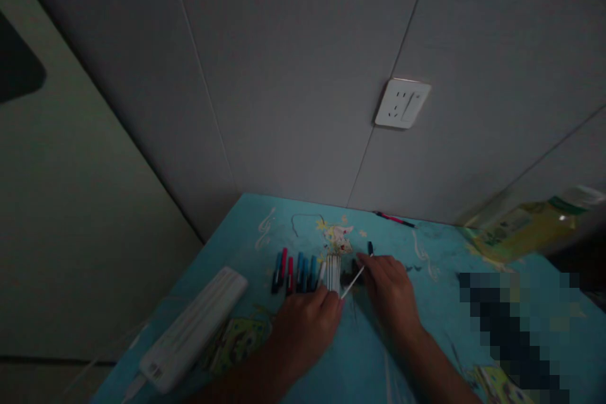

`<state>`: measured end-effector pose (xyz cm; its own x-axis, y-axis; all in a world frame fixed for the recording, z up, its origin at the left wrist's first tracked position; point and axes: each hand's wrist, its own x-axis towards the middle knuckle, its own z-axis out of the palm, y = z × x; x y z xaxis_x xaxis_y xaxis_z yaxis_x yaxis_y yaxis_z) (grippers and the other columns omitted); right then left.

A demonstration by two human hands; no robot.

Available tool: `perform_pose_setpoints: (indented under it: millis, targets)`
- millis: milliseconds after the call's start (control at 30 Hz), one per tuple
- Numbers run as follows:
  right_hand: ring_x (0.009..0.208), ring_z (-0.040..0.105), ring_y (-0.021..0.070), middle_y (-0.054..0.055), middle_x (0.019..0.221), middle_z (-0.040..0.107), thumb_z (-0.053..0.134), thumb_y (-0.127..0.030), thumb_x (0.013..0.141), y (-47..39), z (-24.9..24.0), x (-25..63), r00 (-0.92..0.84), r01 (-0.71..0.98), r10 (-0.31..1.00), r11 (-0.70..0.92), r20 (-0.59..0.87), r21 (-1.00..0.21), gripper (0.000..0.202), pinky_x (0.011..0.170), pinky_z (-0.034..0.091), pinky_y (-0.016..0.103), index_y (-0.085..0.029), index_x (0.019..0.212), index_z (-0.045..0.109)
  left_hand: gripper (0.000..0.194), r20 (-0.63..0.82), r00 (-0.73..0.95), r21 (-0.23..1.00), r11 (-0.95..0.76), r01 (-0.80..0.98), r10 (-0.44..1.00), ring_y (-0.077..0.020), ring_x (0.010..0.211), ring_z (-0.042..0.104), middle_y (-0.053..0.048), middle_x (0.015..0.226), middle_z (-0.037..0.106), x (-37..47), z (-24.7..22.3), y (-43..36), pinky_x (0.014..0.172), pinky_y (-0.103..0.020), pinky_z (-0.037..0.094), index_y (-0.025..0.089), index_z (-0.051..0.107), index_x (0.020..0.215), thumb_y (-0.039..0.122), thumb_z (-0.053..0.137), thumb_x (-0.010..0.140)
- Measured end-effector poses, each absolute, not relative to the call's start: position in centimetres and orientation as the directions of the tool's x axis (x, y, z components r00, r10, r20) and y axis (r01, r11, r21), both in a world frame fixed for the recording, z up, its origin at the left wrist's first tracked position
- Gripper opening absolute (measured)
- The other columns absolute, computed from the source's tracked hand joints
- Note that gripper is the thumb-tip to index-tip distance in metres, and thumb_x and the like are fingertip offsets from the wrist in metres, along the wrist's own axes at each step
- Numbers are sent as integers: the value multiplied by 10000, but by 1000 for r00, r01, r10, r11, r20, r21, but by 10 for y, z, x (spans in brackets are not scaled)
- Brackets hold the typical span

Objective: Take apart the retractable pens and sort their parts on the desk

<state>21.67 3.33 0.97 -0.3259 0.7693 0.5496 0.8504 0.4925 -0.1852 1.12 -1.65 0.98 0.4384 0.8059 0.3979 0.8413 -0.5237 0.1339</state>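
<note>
On the blue patterned table, my left hand (310, 322) is closed on the lower end of a thin white stick (353, 283). The fingers of my right hand (389, 287) are pinched at the stick's upper end, which tilts up to the right. Just beyond my left hand, several white sticks (333, 271) lie side by side. To their left stands a row of blue and red pens (301, 271), lying roughly parallel with dark ends. Dark objects, partly hidden, lie beside my right hand.
A white power strip (194, 328) lies at the left edge. A red and black pen (395, 219) rests by the wall. At the right are a bottle of yellow liquid (530, 227) and a pixelated dark shape (511, 334).
</note>
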Motion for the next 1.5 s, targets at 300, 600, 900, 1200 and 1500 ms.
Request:
perform_pose_setpoints:
  millis: [300, 600, 900, 1200, 1500]
  targets:
    - [964, 534, 254, 83, 989, 655, 608, -174, 920, 35, 10, 186, -468, 844, 770, 535, 434, -40, 318, 854, 401, 393, -195, 1237, 618, 310, 213, 510, 153, -544, 825, 833, -221, 669, 667, -23, 767, 690, 11, 11, -23, 600, -346, 503, 223, 635, 828, 449, 468, 957]
    - [1059, 519, 268, 102, 1136, 635, 596, -180, 928, 30, 6, 173, -422, 878, 814, 477, 398, -45, 304, 897, 401, 420, -209, 1230, 612, 228, 152, 536, 127, -554, 823, 830, -211, 728, 672, -25, 857, 682, 13, 5, -15, 645, -345, 528, 220, 637, 894, 314, 443, 968]
    - [1052, 524, 262, 61, 1151, 639, 637, -154, 889, -7, 8, 195, -425, 836, 818, 519, 388, -179, 279, 925, 411, 425, -221, 1161, 635, 288, 136, 435, 14, -441, 897, 890, -168, 675, 673, -61, 1137, 619, 14, 11, -10, 566, -298, 537, 231, 592, 1201, 304, 409, 991]
    - [1053, 541, 264, 66, 1147, 647, 643, -154, 882, -12, 10, 197, -406, 842, 826, 504, 391, -191, 264, 939, 414, 439, -216, 1139, 640, 297, 109, 509, 17, -513, 858, 854, -177, 730, 695, -52, 1234, 619, 10, 2, -10, 610, -316, 574, 243, 612, 1194, 267, 388, 999]
    - [949, 574, 222, 55, 1001, 660, 666, -175, 881, -18, 8, 190, -476, 827, 801, 548, 363, -126, 184, 886, 440, 395, -203, 1062, 654, 311, 61, 533, 6, -534, 845, 844, -161, 722, 698, -66, 1296, 605, 12, 6, -10, 613, -278, 566, 239, 585, 1240, 184, 451, 965]
